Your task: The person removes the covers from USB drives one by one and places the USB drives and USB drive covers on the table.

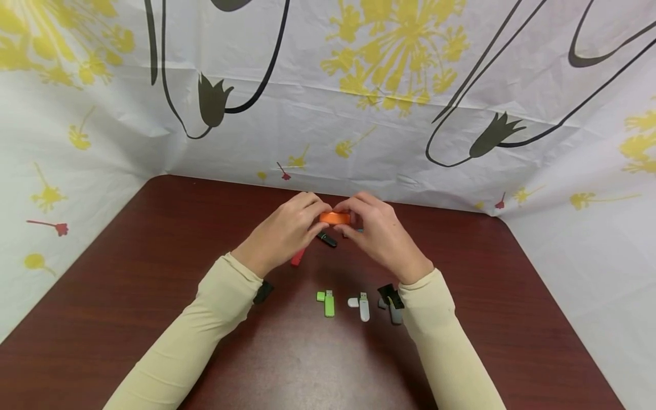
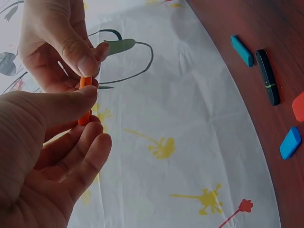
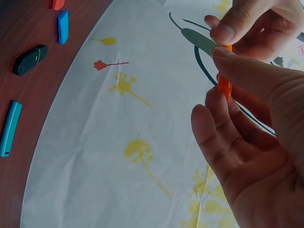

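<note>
Sleeves (image 1: pixel 169 341), two; I'm seeing left hand (image 1: pixel 285 229) and right hand (image 1: pixel 380 230) pinching one orange stick (image 1: pixel 335 218). Slackening grip could be dropping it.

Wears a plain, pale cream left sleeve (image 1: pixel 179 336) and a matching right sleeve (image 1: pixel 453 347), long and softly creased along the forearms. Ends in a broad left cuff (image 1: pixel 226 287) and an equally broad right cuff (image 1: pixel 429 296). Shows a small black piece (image 1: pixel 391 295) beside each cuff. Leaves the fingers (image 2: pixel 95 153) bare.
</note>
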Demonstrator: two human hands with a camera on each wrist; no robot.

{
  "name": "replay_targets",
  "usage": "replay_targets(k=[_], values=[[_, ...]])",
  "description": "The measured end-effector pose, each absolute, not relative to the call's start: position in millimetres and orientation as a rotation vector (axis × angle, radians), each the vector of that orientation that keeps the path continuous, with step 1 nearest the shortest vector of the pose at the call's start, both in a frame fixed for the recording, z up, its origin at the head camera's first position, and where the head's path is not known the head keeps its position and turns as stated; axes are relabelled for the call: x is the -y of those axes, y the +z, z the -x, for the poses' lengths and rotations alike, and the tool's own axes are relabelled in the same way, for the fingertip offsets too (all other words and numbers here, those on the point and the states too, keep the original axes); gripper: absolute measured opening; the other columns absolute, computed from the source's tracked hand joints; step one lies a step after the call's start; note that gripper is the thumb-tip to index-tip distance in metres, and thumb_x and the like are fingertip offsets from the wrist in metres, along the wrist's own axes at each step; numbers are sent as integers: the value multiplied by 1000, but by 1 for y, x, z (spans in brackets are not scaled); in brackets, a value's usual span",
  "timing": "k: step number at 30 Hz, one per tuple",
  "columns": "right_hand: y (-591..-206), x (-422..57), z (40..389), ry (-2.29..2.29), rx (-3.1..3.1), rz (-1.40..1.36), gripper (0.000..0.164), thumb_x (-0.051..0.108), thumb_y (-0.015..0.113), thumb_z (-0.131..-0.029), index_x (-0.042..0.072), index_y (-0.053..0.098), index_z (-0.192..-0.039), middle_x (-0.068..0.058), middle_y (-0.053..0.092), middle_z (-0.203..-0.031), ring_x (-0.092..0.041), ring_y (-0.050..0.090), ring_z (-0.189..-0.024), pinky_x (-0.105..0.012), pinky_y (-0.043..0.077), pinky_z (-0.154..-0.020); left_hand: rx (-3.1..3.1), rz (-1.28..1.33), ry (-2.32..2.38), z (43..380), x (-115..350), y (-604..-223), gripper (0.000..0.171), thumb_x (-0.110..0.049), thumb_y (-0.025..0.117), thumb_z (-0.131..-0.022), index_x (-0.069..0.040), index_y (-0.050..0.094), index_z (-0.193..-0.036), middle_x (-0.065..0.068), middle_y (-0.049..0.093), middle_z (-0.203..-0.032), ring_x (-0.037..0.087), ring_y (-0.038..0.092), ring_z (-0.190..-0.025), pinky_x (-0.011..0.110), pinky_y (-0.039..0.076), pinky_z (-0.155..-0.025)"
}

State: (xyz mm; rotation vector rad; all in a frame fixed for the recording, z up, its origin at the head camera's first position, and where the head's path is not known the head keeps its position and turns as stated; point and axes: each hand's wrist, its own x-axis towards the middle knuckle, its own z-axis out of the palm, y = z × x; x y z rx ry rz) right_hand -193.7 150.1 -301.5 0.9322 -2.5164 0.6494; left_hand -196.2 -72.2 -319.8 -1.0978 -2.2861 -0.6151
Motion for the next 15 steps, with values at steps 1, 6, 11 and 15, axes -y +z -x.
replay_targets(k=[1,6,11,15], values=[[-301,-151,194,643,2514,-936,30,8,92,-87,8,78,-113,-5,68,-102,-20,60,-83,-31,52,-70,2280,1108,-622,196,72,-320,21,-8,80,-98,1,75,-116,12,69,-110,24,66,-103,31,62,-88],[-299,-154,194,637,2522,-950,28,8,92,-86,9,79,-111,-4,69,-103,-20,62,-83,-31,54,-70,2269,1135,-633,196,71,-321,21,-8,80,-99,2,74,-116,12,69,-110,24,66,-103,31,62,-88],[-298,-155,194,636,2525,-965,28,8,92,-86,8,80,-112,-5,70,-104,-18,61,-83,-31,55,-70,2267,1145,-623,197,71,-322,20,-8,79,-100,2,75,-116,12,70,-110,24,66,-104,30,61,-88],[-297,-160,195,599,2553,-942,27,7,90,-88,8,81,-113,-6,70,-106,-20,63,-84,-33,56,-71,2273,1157,-575,198,74,-321,19,-6,79,-99,2,76,-116,12,70,-111,24,67,-105,30,62,-89]])
